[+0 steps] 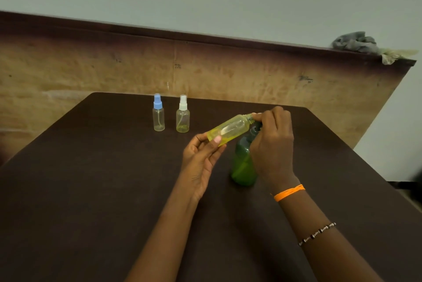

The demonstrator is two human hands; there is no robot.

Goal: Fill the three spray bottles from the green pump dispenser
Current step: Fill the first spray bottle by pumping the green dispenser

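My left hand [202, 156] grips the base of a clear yellowish spray bottle [230, 129], held tilted almost flat above the table. My right hand [272, 142] pinches that bottle's neck end, where its cap is hidden by my fingers. Behind my right hand stands the green pump dispenser [243, 163], its pump head partly hidden. Two more small bottles stand upright at the back of the table: one with a blue spray cap [158, 113] and one with a white spray cap [183, 115]. Each shows a little yellowish liquid at its bottom.
The dark brown table [91, 179] backs onto a worn wooden panel [228, 71]. A grey rag [356, 43] lies on the panel's top edge at the right. The table's right edge drops off near the wall.
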